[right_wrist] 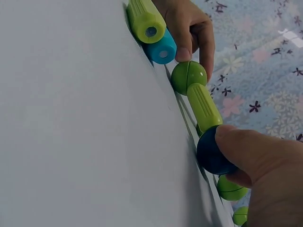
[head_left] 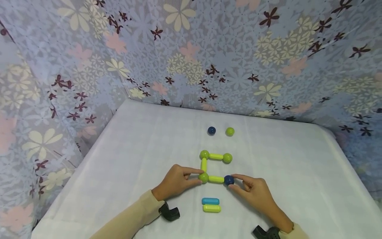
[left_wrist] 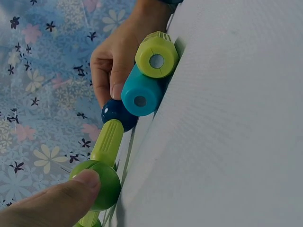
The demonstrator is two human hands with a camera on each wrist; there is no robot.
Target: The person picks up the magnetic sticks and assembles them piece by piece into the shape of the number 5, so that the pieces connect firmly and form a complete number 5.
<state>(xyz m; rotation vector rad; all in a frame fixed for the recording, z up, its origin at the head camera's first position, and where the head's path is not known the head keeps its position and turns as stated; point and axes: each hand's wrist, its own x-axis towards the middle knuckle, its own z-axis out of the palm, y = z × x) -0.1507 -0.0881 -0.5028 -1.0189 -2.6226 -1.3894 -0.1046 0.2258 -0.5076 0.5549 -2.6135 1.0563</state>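
Beige sleeves [head_left: 131, 214] lie nearest; the left hand [head_left: 176, 181] pinches a green ball [head_left: 203, 178] and the right hand [head_left: 254, 193] a blue ball [head_left: 229, 180], near corners of a stick frame [head_left: 204, 165], open at right, on the white desk [head_left: 149, 139] beyond two loose sticks [head_left: 211, 208].

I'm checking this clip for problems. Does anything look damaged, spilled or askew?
Nothing stands out. The left hand pinches a green ball and the right hand a dark blue ball, with a lime stick running straight between them. Nearby, a light blue stick lies beside a spare lime stick. I see no cracks or spills.
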